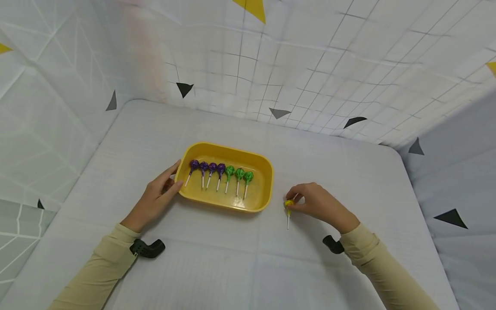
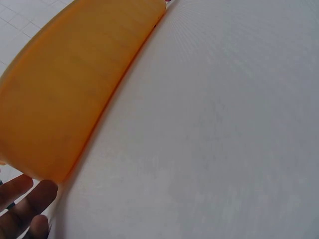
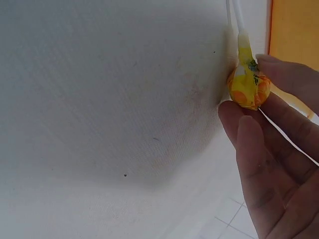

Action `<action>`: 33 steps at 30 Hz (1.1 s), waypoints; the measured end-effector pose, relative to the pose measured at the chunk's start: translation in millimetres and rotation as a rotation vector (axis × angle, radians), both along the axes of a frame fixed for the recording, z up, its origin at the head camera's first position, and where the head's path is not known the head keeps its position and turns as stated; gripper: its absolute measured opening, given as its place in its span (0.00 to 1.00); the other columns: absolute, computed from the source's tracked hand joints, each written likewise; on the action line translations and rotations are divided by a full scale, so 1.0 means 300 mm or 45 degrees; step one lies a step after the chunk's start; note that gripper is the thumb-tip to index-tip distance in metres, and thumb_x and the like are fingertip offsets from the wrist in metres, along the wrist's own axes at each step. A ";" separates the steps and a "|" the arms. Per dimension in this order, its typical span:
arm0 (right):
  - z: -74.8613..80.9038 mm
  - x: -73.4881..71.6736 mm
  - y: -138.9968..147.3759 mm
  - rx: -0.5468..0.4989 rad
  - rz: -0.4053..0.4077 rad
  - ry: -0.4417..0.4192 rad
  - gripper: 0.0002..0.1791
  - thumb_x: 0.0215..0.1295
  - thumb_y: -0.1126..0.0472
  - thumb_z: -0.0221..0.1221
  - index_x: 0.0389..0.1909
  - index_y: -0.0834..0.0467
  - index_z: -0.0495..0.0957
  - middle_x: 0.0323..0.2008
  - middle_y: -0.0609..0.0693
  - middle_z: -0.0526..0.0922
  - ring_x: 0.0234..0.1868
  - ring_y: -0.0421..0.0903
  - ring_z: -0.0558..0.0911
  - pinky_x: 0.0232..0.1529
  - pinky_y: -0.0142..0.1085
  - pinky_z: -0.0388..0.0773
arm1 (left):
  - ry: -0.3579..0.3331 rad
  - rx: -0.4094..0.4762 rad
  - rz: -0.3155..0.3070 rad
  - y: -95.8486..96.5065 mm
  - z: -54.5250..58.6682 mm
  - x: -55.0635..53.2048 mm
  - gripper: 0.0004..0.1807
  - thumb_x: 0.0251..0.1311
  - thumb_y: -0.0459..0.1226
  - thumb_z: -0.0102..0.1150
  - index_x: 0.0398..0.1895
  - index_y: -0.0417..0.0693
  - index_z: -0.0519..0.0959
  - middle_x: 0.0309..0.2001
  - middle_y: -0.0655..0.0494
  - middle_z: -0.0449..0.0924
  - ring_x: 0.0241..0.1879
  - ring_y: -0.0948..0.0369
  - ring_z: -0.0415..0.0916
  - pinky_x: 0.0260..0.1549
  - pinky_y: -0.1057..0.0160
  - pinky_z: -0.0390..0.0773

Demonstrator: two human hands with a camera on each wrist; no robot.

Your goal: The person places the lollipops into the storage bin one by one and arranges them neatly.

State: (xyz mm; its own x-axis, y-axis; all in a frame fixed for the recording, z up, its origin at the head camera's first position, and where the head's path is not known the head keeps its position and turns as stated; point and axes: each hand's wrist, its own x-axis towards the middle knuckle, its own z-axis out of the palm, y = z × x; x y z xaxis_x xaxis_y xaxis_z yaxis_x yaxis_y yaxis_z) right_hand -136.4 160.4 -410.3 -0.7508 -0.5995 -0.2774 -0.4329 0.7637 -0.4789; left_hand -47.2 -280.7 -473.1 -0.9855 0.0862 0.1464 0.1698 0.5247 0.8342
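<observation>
Within the yellow tray (image 1: 267,185), several purple lollipops (image 1: 212,167) and three green lollipops (image 1: 240,173) lie in a row, sticks toward the person. My left hand (image 1: 156,196) rests against the tray's left end, its thumb by the near corner; the left wrist view shows fingers (image 2: 30,201) at the outer wall. To the right of the tray, my right hand (image 1: 315,204) pinches a yellow lollipop (image 3: 250,89) by its wrapped head between thumb and fingers. Its white stick points toward the person, close to the table.
A white cloth covers the table (image 1: 217,262). White sheets with grid lines and dark and yellow triangles, such as the back sheet (image 1: 232,64), hang along the back and both sides. Each wrist bears a black device, the left one (image 1: 148,249) and the right one (image 1: 333,244).
</observation>
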 end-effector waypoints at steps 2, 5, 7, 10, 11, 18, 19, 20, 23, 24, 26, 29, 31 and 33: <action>-0.002 0.000 -0.001 -0.006 0.002 0.001 0.08 0.61 0.61 0.73 0.41 0.53 0.88 0.39 0.43 0.89 0.41 0.41 0.86 0.44 0.40 0.82 | -0.001 0.002 0.000 0.000 0.001 0.000 0.33 0.79 0.40 0.51 0.83 0.54 0.56 0.43 0.51 0.78 0.39 0.62 0.70 0.39 0.71 0.71; -0.006 -0.001 0.001 -0.024 0.007 0.007 0.08 0.61 0.61 0.73 0.41 0.54 0.88 0.38 0.43 0.89 0.40 0.41 0.86 0.43 0.38 0.82 | -0.002 0.002 0.001 0.001 0.002 0.000 0.33 0.79 0.41 0.51 0.83 0.54 0.56 0.42 0.51 0.78 0.39 0.62 0.70 0.39 0.71 0.71; -0.007 -0.002 0.002 -0.038 0.013 0.012 0.08 0.61 0.61 0.73 0.40 0.55 0.88 0.37 0.43 0.89 0.39 0.40 0.86 0.42 0.38 0.83 | 0.001 0.003 0.000 0.001 0.002 0.000 0.33 0.79 0.40 0.51 0.83 0.54 0.56 0.43 0.51 0.78 0.39 0.62 0.70 0.39 0.71 0.70; -0.007 -0.004 0.003 -0.040 0.020 0.014 0.08 0.61 0.60 0.73 0.40 0.55 0.88 0.37 0.42 0.89 0.39 0.40 0.86 0.42 0.35 0.82 | 0.003 0.003 0.000 0.000 0.001 0.000 0.33 0.79 0.40 0.51 0.83 0.55 0.56 0.43 0.51 0.78 0.39 0.62 0.70 0.39 0.71 0.70; -0.007 -0.005 0.003 -0.036 0.016 0.009 0.08 0.61 0.60 0.73 0.40 0.54 0.88 0.37 0.42 0.89 0.39 0.40 0.86 0.42 0.34 0.82 | 0.004 0.003 0.000 0.000 0.001 0.000 0.33 0.79 0.40 0.51 0.83 0.55 0.56 0.43 0.51 0.78 0.39 0.62 0.70 0.39 0.71 0.71; -0.005 -0.005 0.003 -0.022 0.006 0.001 0.07 0.61 0.59 0.73 0.39 0.54 0.88 0.36 0.42 0.89 0.39 0.40 0.86 0.41 0.33 0.80 | 0.005 0.002 -0.001 -0.001 0.000 0.000 0.33 0.79 0.40 0.51 0.83 0.54 0.56 0.46 0.51 0.79 0.39 0.61 0.70 0.39 0.71 0.71; -0.004 -0.004 0.002 -0.023 0.002 0.001 0.07 0.61 0.59 0.73 0.39 0.54 0.88 0.36 0.42 0.89 0.38 0.40 0.86 0.41 0.33 0.80 | 0.006 0.001 -0.001 -0.001 0.000 -0.001 0.33 0.79 0.40 0.51 0.83 0.54 0.56 0.46 0.51 0.79 0.39 0.61 0.70 0.39 0.71 0.71; -0.004 -0.004 0.003 -0.026 0.006 0.003 0.07 0.61 0.60 0.73 0.39 0.55 0.88 0.36 0.42 0.89 0.38 0.40 0.86 0.40 0.33 0.80 | 0.007 0.000 -0.001 -0.001 0.000 -0.001 0.33 0.79 0.40 0.51 0.83 0.54 0.56 0.45 0.51 0.78 0.39 0.61 0.70 0.39 0.71 0.71; -0.002 -0.004 0.004 -0.032 0.015 0.009 0.07 0.61 0.60 0.73 0.39 0.55 0.88 0.36 0.43 0.89 0.38 0.40 0.86 0.40 0.33 0.80 | 0.007 -0.001 -0.003 -0.002 0.000 -0.001 0.33 0.79 0.40 0.51 0.83 0.54 0.56 0.45 0.51 0.78 0.39 0.61 0.70 0.39 0.71 0.70; -0.002 -0.005 0.004 -0.034 0.021 0.010 0.07 0.61 0.60 0.73 0.38 0.55 0.88 0.36 0.43 0.89 0.38 0.40 0.86 0.40 0.33 0.80 | 0.008 -0.002 -0.003 -0.002 0.000 -0.002 0.33 0.79 0.40 0.51 0.83 0.54 0.56 0.44 0.51 0.78 0.39 0.61 0.70 0.39 0.71 0.70; -0.002 -0.008 0.005 -0.039 0.035 0.009 0.06 0.61 0.60 0.73 0.38 0.55 0.88 0.36 0.43 0.89 0.38 0.40 0.86 0.40 0.33 0.80 | 0.007 0.002 -0.003 -0.002 0.000 -0.002 0.33 0.79 0.40 0.51 0.83 0.54 0.56 0.45 0.51 0.78 0.39 0.61 0.70 0.39 0.71 0.70; -0.001 -0.010 0.004 -0.040 0.047 -0.003 0.06 0.61 0.60 0.73 0.38 0.55 0.88 0.36 0.43 0.89 0.38 0.40 0.85 0.39 0.33 0.80 | 0.006 0.002 -0.003 -0.002 0.001 -0.001 0.33 0.79 0.40 0.51 0.83 0.54 0.56 0.44 0.51 0.78 0.39 0.62 0.69 0.39 0.71 0.70; 0.000 -0.011 0.005 -0.040 0.056 -0.011 0.06 0.62 0.60 0.73 0.38 0.54 0.88 0.36 0.43 0.89 0.38 0.39 0.85 0.39 0.32 0.81 | 0.003 0.003 -0.002 -0.002 0.002 -0.001 0.33 0.79 0.40 0.51 0.83 0.54 0.56 0.44 0.51 0.77 0.39 0.62 0.69 0.38 0.71 0.70; 0.001 -0.012 0.004 -0.038 0.059 -0.014 0.05 0.61 0.61 0.73 0.37 0.54 0.88 0.36 0.43 0.89 0.38 0.39 0.86 0.39 0.32 0.81 | 0.001 0.002 -0.003 -0.001 0.002 0.000 0.33 0.79 0.40 0.51 0.83 0.54 0.56 0.43 0.51 0.77 0.39 0.62 0.69 0.38 0.71 0.70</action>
